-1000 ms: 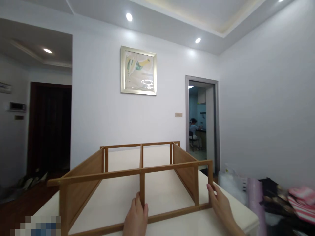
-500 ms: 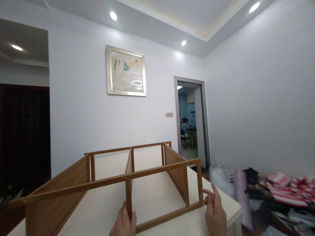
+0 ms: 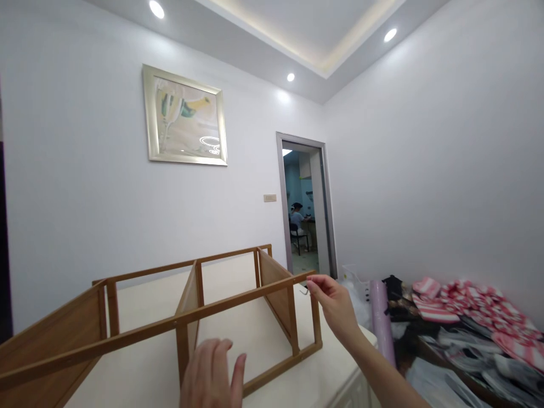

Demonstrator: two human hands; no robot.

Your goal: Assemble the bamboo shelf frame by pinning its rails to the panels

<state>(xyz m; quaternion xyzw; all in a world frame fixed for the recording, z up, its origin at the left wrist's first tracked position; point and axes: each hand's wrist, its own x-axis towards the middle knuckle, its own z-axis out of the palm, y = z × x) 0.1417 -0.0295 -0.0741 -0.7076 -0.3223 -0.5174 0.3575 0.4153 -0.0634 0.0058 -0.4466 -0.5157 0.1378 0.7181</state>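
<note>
A brown wooden shelf frame (image 3: 238, 300) lies on its side on a white cabinet top (image 3: 140, 362). At the frame's near right corner, my right hand (image 3: 334, 303) is closed in a pinch. A small bent metal hex key (image 3: 304, 289) sticks out from its fingertips, and most of it is hidden. Beside the middle post (image 3: 182, 345), my left hand (image 3: 212, 371) is raised with its fingers extended and thumb apart, holding nothing. Whether it touches the post I cannot tell.
A lilac roll (image 3: 381, 317) stands right of the cabinet, near red-and-white striped cloth (image 3: 471, 306) and plastic bags (image 3: 480, 354). Behind is a doorway (image 3: 304, 204) with a seated person (image 3: 296, 218) beyond. A framed picture (image 3: 185, 116) hangs on the wall.
My right hand has risen from beside the frame's end to its upper corner, where the hex key now shows. My left hand has loosened from the middle post. The view has turned right.
</note>
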